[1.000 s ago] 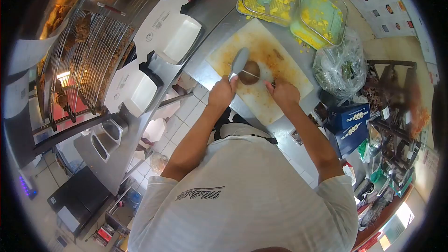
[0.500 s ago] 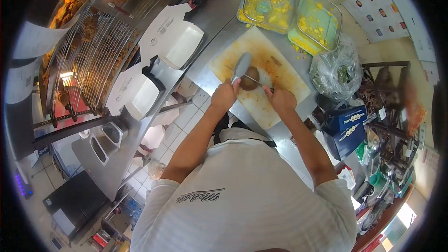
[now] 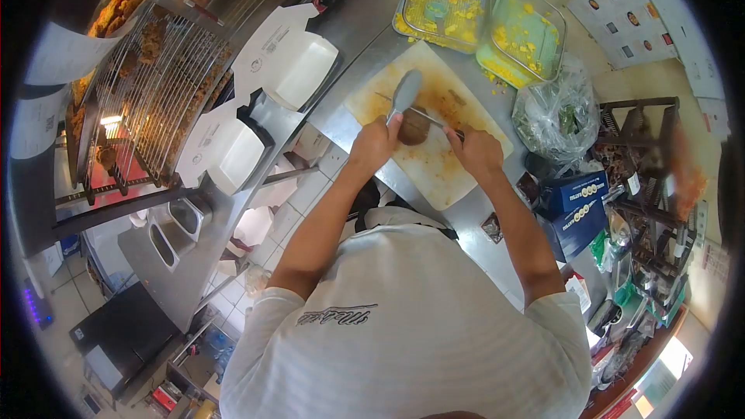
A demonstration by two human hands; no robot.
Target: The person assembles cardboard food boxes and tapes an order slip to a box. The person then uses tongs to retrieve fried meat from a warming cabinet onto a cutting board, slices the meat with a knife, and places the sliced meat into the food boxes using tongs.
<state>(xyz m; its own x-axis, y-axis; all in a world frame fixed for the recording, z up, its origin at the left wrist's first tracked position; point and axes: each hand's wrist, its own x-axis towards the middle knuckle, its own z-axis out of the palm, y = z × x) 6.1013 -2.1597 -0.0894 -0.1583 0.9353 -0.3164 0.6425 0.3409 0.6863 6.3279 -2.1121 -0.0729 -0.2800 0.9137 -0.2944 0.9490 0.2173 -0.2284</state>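
Observation:
On the stained white cutting board (image 3: 458, 178) lies a brown rounded piece of food (image 3: 414, 130), whose exact kind I cannot make out. My left hand (image 3: 374, 146) is closed around a utensil with a grey oval head (image 3: 407, 91), possibly tongs, tilted over the food's left side. My right hand (image 3: 476, 152) grips the dark handle of a knife (image 3: 431, 119). Its thin blade slants up and left across the top of the food and passes behind the grey utensil. Whether the blade has entered the food is hard to tell.
Two clear containers with yellow crumbly bits (image 3: 444, 12) (image 3: 535, 46) stand behind the board. A plastic bag of greens (image 3: 560, 116) and a blue box (image 3: 574, 217) are at right. Open white cartons (image 3: 299, 70) sit left, beside a rack of fried food (image 3: 167, 54).
My right hand has shifted slightly right and away from me, and more of the knife blade shows across the food. My left hand and the grey utensil have moved only slightly.

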